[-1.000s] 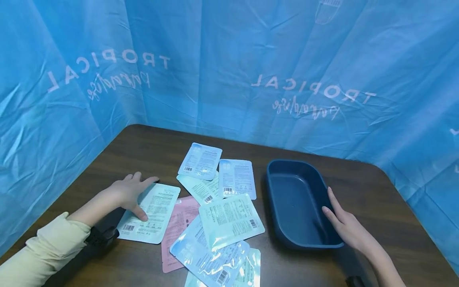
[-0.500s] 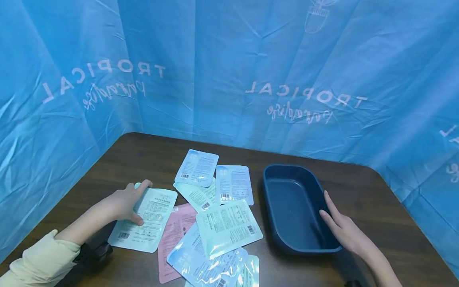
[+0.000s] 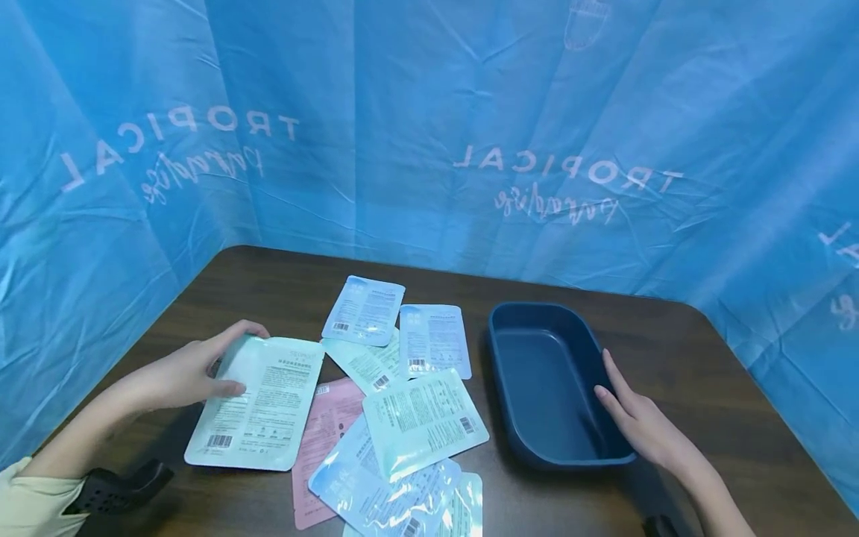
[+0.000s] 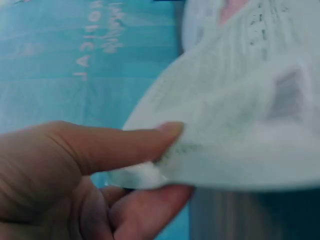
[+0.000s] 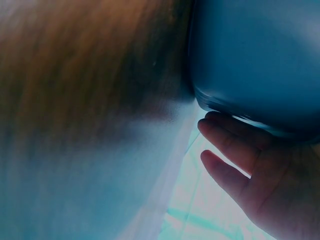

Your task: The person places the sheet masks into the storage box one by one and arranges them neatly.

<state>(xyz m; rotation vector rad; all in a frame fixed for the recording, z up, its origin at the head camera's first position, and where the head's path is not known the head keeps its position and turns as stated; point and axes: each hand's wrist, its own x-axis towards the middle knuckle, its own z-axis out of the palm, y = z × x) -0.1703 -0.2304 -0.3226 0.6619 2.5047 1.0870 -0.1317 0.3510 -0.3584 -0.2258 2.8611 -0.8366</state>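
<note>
The wooden tabletop (image 3: 550,500) is carrying a blue plastic bin (image 3: 553,373) toward its right edge; the right hand (image 3: 654,436) is holding the bin's wall, thumb over the rim, fingers outside. Near the left edge, the left hand (image 3: 177,377) is pinching a mint-green sachet (image 3: 268,403), probably light, floppy and slippery, best taken by its sealed border. Since the earlier frame, it is rising and shifting toward that edge.
</note>
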